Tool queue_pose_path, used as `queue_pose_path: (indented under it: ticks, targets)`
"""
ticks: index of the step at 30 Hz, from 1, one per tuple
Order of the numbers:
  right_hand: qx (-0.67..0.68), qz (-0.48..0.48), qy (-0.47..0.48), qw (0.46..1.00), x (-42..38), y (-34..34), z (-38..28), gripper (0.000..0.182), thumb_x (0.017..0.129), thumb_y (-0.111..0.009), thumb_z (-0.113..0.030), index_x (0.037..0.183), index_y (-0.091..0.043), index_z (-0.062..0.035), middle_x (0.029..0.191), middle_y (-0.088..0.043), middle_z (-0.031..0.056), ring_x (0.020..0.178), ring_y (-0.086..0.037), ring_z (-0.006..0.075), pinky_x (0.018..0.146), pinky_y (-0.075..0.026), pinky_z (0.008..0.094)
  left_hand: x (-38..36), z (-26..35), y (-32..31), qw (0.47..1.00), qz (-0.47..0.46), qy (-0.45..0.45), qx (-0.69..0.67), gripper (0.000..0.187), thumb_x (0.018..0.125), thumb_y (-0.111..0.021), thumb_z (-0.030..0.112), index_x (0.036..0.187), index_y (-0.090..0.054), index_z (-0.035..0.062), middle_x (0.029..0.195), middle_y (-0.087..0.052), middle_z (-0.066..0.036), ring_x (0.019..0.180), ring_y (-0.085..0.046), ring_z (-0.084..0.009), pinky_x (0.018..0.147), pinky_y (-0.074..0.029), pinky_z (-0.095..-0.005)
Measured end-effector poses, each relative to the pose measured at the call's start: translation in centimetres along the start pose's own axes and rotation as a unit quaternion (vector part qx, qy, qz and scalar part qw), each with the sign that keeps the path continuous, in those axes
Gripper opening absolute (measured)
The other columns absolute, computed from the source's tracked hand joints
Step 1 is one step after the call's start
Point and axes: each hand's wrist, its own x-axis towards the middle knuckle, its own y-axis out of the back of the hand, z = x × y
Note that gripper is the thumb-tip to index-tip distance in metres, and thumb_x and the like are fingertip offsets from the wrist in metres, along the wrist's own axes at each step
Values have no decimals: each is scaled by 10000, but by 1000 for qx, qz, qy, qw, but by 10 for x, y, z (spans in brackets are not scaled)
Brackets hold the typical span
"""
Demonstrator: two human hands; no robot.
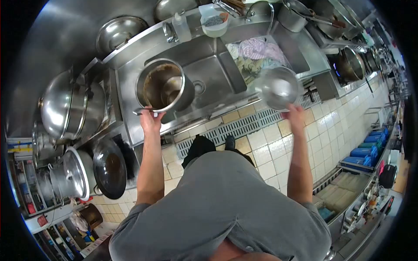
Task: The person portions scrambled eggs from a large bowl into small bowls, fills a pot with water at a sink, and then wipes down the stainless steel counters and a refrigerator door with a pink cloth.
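My left hand (152,118) is closed on the rim and handle of a deep metal pot (186,93), which tilts over the left side of the sink. Brown residue coats the pot's inner wall. Off to the right, my right hand (296,114) grips the edge of a shiny round metal bowl (278,88), blurred by motion. That bowl hangs at the front edge of the right basin. Behind it, wet cloths (257,50), some striped pink, lie in the basin.
The steel sink (213,65) has a faucet (169,32), a squeeze bottle (181,27) and a white tub (214,29) along its back. Large pans (58,104) stand at left. A floor drain grate (244,125) runs below. A lit stove (344,69) is at right.
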Motion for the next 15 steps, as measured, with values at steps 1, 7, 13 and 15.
queue_pose_path:
  ticks: [1, 7, 13, 15]
  targets:
    - [54, -77, 0, 996, 13, -53, -28, 300, 913, -608, -216, 1047, -626, 52, 803, -667, 113, 603, -651, 181, 555, -529, 295, 11, -7, -4, 999, 16, 27, 8, 235, 976, -446, 248, 1085, -539, 61, 1149, -580, -133, 1100, -571, -320, 760, -569, -595]
    - [74, -313, -173, 931, 64, -291, -62, 267, 927, -587, -195, 1043, -572, 45, 767, -661, 140, 574, -657, 201, 487, -548, 313, 101, -79, -6, 991, 59, 93, 70, 106, 942, -509, 159, 970, -596, 104, 1047, -592, -52, 946, -573, -255, 686, -558, -488]
    - [33, -351, -188, 917, 73, -385, -40, 306, 957, -580, -262, 1048, -575, 30, 853, -668, 122, 626, -657, 173, 508, -539, 292, 163, -113, -7, 984, 112, 136, 33, 149, 912, -459, 74, 856, -587, 127, 865, -580, -65, 787, -587, -241, 594, -498, -414]
    - [-19, -366, -133, 921, 78, -385, -36, 289, 962, -579, -264, 1054, -585, 11, 905, -674, 105, 656, -659, 165, 523, -533, 284, 180, -112, -11, 979, 117, 162, 51, 159, 895, -455, 46, 864, -589, 126, 911, -582, -83, 838, -585, -263, 681, -507, -437]
